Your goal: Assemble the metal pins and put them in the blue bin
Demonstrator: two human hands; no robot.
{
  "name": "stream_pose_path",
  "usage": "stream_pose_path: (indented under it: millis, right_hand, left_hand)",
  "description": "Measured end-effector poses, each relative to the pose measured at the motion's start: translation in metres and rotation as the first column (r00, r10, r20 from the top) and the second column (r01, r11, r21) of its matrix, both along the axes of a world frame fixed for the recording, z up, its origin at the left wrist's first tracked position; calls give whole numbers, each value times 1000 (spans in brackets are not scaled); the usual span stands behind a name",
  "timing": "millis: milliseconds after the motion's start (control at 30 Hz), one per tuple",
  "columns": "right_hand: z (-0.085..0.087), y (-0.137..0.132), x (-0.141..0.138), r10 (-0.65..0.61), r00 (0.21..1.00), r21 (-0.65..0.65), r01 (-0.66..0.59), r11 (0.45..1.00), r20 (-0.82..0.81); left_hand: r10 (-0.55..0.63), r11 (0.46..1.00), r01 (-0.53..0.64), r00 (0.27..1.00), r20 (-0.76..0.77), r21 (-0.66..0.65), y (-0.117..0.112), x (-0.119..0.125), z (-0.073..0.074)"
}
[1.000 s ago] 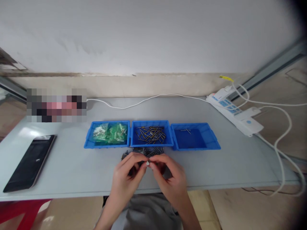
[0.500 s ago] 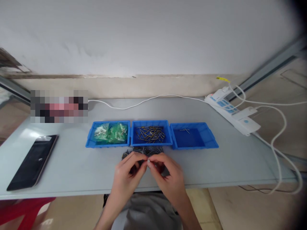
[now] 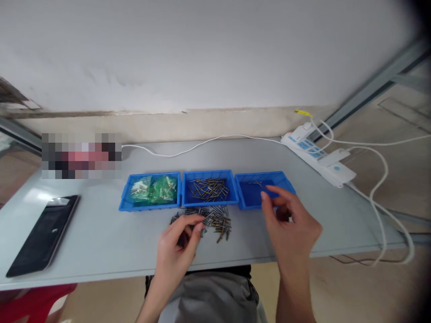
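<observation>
Head cam: since the last frame the right hand (image 3: 292, 224) has swung away from the left hand (image 3: 177, 237), over to the front of the right blue bin (image 3: 246, 194), right of centre. Its fingers are loosely curled, thumb and index tips close; can't tell if it's gripping anything, there's just a pale glint by the palm. Left hand's half closed, tips nearly together by the loose metal fasteners (image 3: 220, 222), lower centre; can't tell if it holds one.

Progress, my guess: early on. Only a few thin metal pins (image 3: 256, 183) show in that bin, and loads of fasteners remain on the table (image 3: 111, 242). The left hand covers part of the pile, the right blocks some of the bin, and the upper left is pixelated.
</observation>
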State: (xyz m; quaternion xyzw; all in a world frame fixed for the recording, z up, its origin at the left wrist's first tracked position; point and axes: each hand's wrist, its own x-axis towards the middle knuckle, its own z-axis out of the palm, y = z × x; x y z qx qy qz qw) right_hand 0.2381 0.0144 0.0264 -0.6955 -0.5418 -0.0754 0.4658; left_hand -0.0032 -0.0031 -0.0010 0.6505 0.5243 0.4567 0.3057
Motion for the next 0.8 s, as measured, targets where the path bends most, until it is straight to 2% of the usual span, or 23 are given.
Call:
stream_pose_path:
  millis: [67, 133, 200, 333, 467, 800]
  right_hand:
    - [-10, -13, -5, 129, 992, -32, -129, 991, -1]
    - [-21, -26, -14, 308, 951, -101, -308, 946, -12]
    - [-32, -32, -21, 414, 910, -174, -413, 894, -35]
    - [-45, -30, -25, 417, 908, -272, -412, 870, -41]
    - [-45, -25, -24, 410, 911, -341, -399, 851, -42]
    - [-43, -29, -21, 446, 890, -353, -448, 821, -93]
  left_hand:
    - [8, 1000, -8, 1000, 18, -11, 0, 0, 2]
    - [20, 1000, -19, 999, 26, -23, 0, 1, 4]
    - [24, 999, -23, 999, 29, -36, 0, 0, 4]
    - [23, 999, -22, 999, 23, -47, 0, -1, 2]
    - [21, 999, -21, 1000, 8, -46, 1, -1, 2]
    - [41, 997, -40, 999, 5, -62, 1, 1, 7]
